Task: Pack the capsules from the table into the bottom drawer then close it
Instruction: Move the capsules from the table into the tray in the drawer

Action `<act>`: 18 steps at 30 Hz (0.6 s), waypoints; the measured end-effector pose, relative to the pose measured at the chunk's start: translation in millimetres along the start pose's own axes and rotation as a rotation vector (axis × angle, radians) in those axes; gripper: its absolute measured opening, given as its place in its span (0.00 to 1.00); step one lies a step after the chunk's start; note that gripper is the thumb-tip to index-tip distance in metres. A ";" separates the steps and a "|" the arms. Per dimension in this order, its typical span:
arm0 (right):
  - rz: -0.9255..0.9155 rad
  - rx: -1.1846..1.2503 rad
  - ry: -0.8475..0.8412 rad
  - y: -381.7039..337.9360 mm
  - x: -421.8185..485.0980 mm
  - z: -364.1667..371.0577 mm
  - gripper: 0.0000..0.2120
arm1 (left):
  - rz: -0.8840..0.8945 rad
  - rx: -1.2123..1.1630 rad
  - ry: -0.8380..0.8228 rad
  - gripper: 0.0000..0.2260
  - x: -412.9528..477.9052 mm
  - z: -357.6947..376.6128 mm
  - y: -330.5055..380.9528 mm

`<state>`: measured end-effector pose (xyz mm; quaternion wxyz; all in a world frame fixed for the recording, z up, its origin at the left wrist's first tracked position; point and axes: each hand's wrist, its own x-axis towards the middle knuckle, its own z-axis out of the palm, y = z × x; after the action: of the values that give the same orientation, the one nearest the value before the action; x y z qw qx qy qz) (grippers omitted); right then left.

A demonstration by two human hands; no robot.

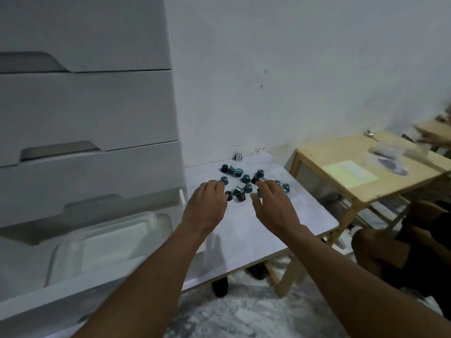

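**Both hands spread over the capsules, bottom drawer pulled out**

A tall white drawer unit (85, 106) fills the left side, against the pale wall. Its upper drawers are closed. The bottom drawer (36, 311) stands pulled out toward the camera, and a clear plastic container (102, 242) lies inside it.

Just right of the unit is a bench (280, 223) with a whitish top. A second bench of light wood (341, 152) stands farther right, carrying a yellow sheet of paper (350, 173), some clear plastic bags (388, 154) and a spoon (369, 134). Another person's bent knee shows at the right edge.

Both bare forearms reach out over the whitish bench. The left hand (207, 203) is palm down with its fingers relaxed and gripping nothing, the fingertips at the near-left edge of the cluster. The right hand (273, 203) is also palm down, with fingers spread and thumb out. It hovers over the right part of the cluster and holds nothing. I cannot tell whether either hand touches a capsule.

The capsules (246, 178), teal and dark blue, lie scattered in a loose cluster on the far half of the bench, some upright and some tipped. One silver capsule (238, 157) sits apart at the wall edge.
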<state>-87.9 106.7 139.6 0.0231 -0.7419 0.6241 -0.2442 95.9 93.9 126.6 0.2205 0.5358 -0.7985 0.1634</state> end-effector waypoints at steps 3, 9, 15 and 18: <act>0.003 0.005 -0.042 42.4 15.4 -4.7 0.17 | -0.057 -0.013 -0.007 0.09 19.6 20.7 21.6; -0.029 0.036 -0.129 97.6 43.2 -5.6 0.16 | -0.180 -0.002 -0.105 0.08 39.5 55.0 50.5; -0.055 0.119 -0.205 114.8 62.1 25.1 0.16 | -0.249 0.015 -0.216 0.07 43.8 83.1 50.2; -0.066 0.130 -0.264 112.3 76.8 46.8 0.18 | -0.241 0.050 -0.294 0.11 47.7 101.5 35.0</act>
<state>-164.4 -2.7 85.9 0.1448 -0.7847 0.5736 -0.1848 29.7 19.2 64.6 0.1059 0.6509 -0.7479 0.0756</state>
